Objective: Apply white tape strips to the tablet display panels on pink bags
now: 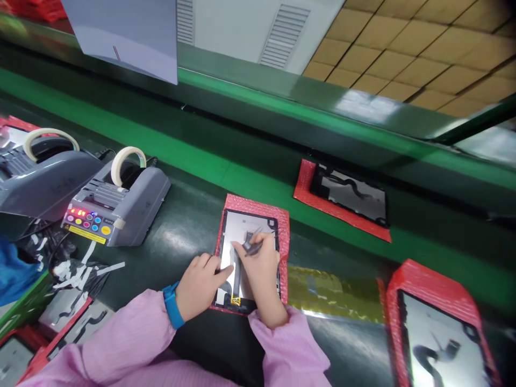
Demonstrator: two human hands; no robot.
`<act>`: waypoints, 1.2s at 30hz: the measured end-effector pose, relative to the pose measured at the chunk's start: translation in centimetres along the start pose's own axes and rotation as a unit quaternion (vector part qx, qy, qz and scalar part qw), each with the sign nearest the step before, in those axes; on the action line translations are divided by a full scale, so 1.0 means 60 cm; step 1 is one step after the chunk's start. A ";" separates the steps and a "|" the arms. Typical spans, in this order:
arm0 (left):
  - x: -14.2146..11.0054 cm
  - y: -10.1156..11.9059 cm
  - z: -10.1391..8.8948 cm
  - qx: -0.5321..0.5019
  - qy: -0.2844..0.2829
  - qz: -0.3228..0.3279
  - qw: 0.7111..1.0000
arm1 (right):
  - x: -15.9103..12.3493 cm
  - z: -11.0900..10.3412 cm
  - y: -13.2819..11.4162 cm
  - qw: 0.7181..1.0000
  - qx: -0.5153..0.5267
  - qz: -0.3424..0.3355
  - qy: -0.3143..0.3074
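A tablet screen panel [229,242], silver-backed with a black frame, lies on a red bubble-wrap pouch [284,242] in front of me. My left hand [201,285] rests on the panel's left edge, thumb stretched over its surface and apart from the fingers. Above the panel's middle, my right hand [260,266] pinches a slim dark tool [253,248]; its exact kind is unclear. Down the panel runs a dark flex cable [236,277], ending near a yellow-edged piece [236,300] at the bottom. My right hand partly covers the panel's right side.
Two grey tape dispensers [141,204] stand left, with white tape strips [83,274] below them. A yellow transparent film [338,293] lies right of the panel. More screen panels [358,196] rest on red pouches at the back and the right [443,333]. A raised green ledge [209,161] runs behind.
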State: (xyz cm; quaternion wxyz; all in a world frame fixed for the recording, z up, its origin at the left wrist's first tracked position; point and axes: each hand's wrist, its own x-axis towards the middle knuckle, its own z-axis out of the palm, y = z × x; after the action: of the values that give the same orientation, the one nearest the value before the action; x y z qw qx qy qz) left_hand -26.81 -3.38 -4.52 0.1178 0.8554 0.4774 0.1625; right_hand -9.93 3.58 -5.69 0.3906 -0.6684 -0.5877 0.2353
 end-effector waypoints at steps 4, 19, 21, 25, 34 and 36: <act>-0.001 0.004 -0.009 -0.009 0.017 0.070 0.997 | 0.029 -0.038 0.019 0.995 -0.043 0.021 0.091; 0.261 -0.105 0.036 -0.120 0.127 -0.048 0.983 | 0.003 -0.255 0.233 0.944 -0.309 -0.028 0.112; 0.350 -0.141 0.025 -0.151 0.180 -0.114 0.965 | 0.074 -0.241 0.194 0.941 -0.314 -0.100 0.078; 0.442 -0.153 0.016 -0.263 0.223 -0.150 0.926 | 0.243 -0.170 0.128 0.936 -0.313 -0.158 -0.024; 0.279 -0.016 0.088 -0.605 0.091 -0.171 0.772 | 0.386 -0.120 0.086 0.941 -0.301 -0.132 -0.077; 0.263 -0.010 0.084 -0.659 0.068 -0.193 0.724 | 0.345 -0.140 0.070 0.949 -0.269 -0.149 -0.072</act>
State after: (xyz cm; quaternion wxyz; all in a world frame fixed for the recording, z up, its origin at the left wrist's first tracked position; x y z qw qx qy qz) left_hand -17.59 10.18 -6.74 0.6481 0.4385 0.4111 0.4676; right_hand 3.20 21.54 -1.18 0.1836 -0.6347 -0.7486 0.0553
